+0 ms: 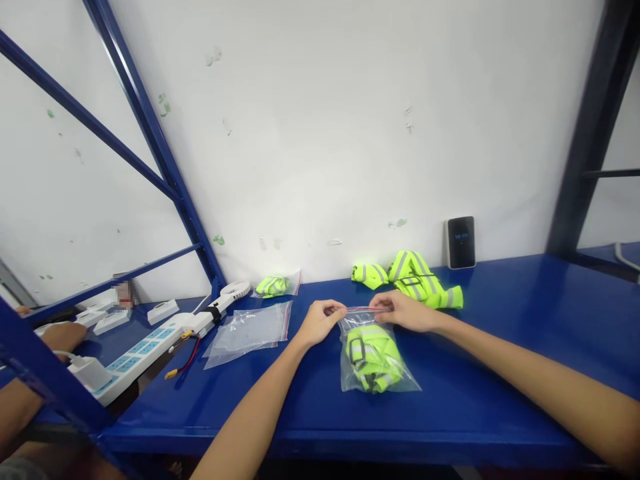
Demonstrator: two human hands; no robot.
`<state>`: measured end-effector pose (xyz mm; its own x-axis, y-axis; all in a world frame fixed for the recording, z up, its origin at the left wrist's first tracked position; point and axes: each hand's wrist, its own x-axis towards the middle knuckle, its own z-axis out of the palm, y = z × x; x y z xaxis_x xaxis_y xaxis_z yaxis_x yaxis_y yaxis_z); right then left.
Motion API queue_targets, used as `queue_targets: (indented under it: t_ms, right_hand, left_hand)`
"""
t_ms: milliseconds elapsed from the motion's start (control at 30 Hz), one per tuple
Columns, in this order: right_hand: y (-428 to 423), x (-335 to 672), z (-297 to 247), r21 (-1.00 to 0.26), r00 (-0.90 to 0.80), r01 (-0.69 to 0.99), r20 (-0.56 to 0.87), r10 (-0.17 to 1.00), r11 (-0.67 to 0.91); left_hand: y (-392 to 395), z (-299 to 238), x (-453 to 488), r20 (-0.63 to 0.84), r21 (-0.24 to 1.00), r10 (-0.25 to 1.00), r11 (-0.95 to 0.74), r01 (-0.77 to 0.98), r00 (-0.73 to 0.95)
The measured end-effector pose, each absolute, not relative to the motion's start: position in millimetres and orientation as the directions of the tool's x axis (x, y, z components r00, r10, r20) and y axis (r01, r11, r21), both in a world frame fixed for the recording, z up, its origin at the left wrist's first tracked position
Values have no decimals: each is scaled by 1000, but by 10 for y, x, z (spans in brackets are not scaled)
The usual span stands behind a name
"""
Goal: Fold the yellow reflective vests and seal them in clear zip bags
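A clear zip bag (376, 357) with a folded neon-yellow reflective vest inside lies on the blue table (500, 373). My left hand (320, 321) pinches the left end of the bag's red zip strip. My right hand (403, 309) pinches the same strip toward its right end. Both hands are closed on the bag's top edge.
Loose reflective vests (413, 280) lie by the wall, with a bagged vest (273, 285) and empty zip bags (250, 331) to the left. A white power strip (145, 350), a small fan (233, 293) and a dark device (461, 242) stand nearby. Another person's hand (63, 335) rests far left.
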<state>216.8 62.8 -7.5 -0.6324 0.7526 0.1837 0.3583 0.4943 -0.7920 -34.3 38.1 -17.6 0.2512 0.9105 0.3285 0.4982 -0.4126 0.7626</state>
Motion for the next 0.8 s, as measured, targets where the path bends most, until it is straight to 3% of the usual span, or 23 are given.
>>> queue_targets:
  t_ms: [200,300,400,800]
  right_hand:
    - [658,2135,26,-760,-686,417,96,721,499]
    - [701,1966,195,-585,-769,486,67,636,649]
    - [763,1763,306,-504,-812,461,94,577,731]
    - [867,1724,173,-514,-807,412,178,563,753]
  left_hand:
    - [351,-173,-332,341,700,897,-442,561,281]
    - [353,-200,-324,357,695,884,-467,547,302]
    - [360,-228,-325,392,671,864,-503,544,315]
    - [425,-265,-431,405,616,879,-467,634,253]
